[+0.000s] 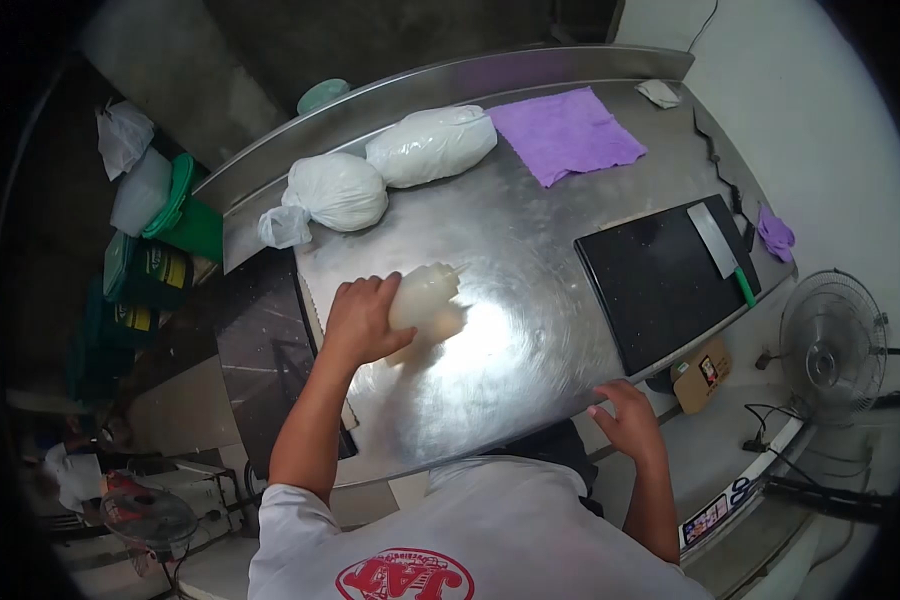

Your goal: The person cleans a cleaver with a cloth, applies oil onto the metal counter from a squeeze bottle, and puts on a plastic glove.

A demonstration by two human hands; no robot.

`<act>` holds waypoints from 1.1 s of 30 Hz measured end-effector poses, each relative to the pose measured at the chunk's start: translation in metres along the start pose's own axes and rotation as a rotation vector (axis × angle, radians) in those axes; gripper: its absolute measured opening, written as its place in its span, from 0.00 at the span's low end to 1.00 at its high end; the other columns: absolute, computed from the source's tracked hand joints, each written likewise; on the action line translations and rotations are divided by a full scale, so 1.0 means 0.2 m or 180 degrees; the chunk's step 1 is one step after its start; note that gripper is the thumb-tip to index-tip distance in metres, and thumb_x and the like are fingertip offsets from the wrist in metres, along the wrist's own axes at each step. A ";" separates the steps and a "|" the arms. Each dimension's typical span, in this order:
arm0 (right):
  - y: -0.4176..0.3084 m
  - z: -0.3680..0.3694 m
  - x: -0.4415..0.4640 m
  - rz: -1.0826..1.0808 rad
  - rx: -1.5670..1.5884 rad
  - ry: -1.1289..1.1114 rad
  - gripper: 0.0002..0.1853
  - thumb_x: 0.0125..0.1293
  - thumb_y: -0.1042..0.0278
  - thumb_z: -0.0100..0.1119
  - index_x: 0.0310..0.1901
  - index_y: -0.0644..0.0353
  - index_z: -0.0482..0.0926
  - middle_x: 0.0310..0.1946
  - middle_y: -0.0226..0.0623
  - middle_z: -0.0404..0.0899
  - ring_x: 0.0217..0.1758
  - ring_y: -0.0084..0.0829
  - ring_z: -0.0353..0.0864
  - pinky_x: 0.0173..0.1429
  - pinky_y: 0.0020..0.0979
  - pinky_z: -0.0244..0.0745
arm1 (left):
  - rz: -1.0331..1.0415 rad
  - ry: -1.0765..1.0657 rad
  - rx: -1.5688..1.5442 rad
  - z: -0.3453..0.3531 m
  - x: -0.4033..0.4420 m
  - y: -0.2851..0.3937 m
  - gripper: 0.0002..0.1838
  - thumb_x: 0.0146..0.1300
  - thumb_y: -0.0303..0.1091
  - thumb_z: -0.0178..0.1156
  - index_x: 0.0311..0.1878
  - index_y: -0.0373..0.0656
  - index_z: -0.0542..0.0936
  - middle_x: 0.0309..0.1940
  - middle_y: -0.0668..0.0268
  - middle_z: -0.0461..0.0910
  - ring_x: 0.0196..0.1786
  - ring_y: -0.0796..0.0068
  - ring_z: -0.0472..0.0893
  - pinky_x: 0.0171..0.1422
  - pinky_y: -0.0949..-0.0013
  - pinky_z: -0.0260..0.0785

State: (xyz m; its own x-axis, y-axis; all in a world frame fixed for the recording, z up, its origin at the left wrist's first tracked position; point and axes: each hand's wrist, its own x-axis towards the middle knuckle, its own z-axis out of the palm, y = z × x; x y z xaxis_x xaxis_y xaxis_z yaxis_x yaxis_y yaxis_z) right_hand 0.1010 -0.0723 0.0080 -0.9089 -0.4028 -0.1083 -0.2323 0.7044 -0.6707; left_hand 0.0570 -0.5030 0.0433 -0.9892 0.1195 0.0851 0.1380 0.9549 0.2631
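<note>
My left hand (363,322) is wrapped round a translucent squeeze bottle (425,295) with pale contents. The bottle tilts to the right over the metal table (510,240), its nozzle pointing up and right. Beyond it lie a round white plastic bag (340,192) with a twisted end and a longer white bag (432,147), both full. My right hand (625,420) is just off the table's front edge, fingers loosely bent and apart, holding nothing. Nearest to that hand is a black board (660,285), on which rests a cleaver (712,240) with a green handle.
A purple cloth (570,135) is spread near the back rim, and a crumpled purple cloth (775,234) lies at the right edge. Green buckets (188,220) stand at the left. A fan (830,345) is at the right, below table level. A dark panel (270,350) borders the left side.
</note>
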 end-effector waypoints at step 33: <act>0.62 -0.59 0.70 -0.0983 0.0134 -0.0967 0.15 0.61 0.66 0.67 0.48 0.63 0.82 0.49 0.45 0.81 0.53 0.47 0.81 0.57 0.40 0.76 | -0.1114 0.2310 -0.2484 0.45 0.71 0.28 0.37 0.51 0.43 0.78 0.60 0.39 0.71 0.50 0.61 0.80 0.55 0.69 0.79 0.64 0.63 0.69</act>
State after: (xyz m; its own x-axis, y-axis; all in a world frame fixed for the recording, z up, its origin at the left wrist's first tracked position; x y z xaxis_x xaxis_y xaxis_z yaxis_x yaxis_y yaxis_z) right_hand -0.0966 0.0272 -0.0032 -0.6541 -0.7491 -0.1048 -0.4573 0.5020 -0.7341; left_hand -0.0797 -0.4087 -0.0174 -0.7514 -0.5521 0.3613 0.1034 0.4423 0.8909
